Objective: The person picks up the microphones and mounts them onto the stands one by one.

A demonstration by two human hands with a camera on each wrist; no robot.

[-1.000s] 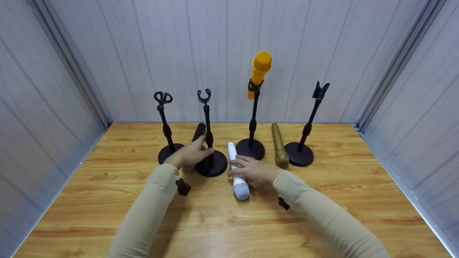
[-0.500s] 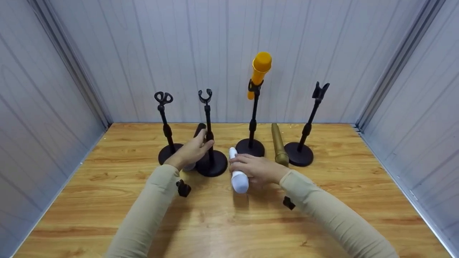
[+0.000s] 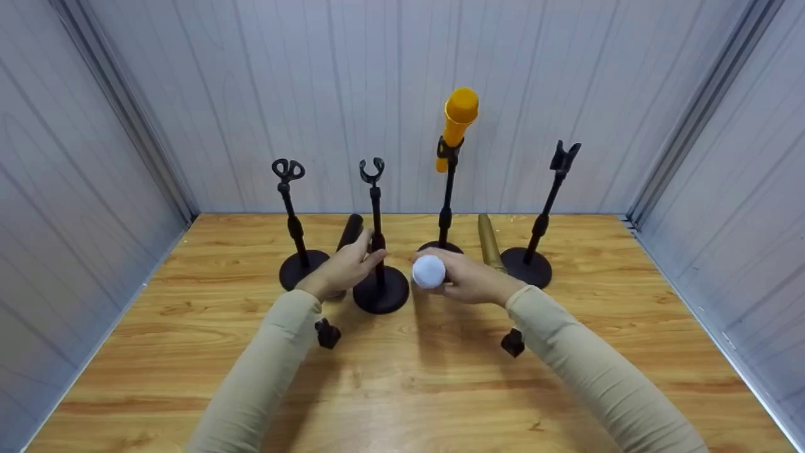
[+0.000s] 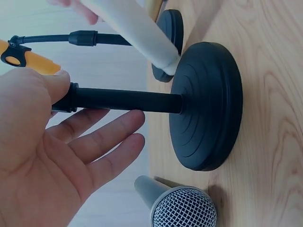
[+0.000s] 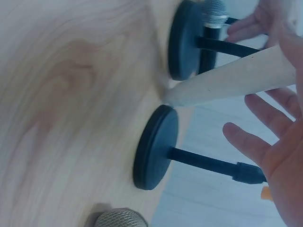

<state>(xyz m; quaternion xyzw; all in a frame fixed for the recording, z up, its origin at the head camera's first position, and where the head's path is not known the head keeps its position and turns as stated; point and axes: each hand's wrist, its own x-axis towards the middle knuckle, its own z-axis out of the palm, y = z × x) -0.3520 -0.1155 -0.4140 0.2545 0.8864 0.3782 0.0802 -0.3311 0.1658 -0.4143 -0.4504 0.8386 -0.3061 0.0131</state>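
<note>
My left hand (image 3: 343,272) grips the pole of a black microphone stand (image 3: 381,294), thumb and forefinger at its collar; the other fingers are spread in the left wrist view. This stand has a C-shaped clip on top. In my right hand (image 3: 476,277) is a white microphone (image 3: 429,272), its round head turned up toward the head camera. The tail of the white microphone (image 5: 208,87) points down at the table between two stand bases. A black microphone (image 4: 184,208) with a silver mesh head lies beside the gripped stand, partly hidden by my left hand in the head view.
A yellow microphone (image 3: 462,110) sits in the clip of another stand (image 3: 445,217) behind my right hand. A gold microphone (image 3: 488,239) lies near the right stand (image 3: 527,267). At left stands one more stand (image 3: 304,267). Pale panels (image 3: 402,113) enclose the table (image 3: 402,390).
My right hand has picked up the white microphone from lying flat and tipped it head-up. The gripped stand has shifted slightly right with my left hand.
</note>
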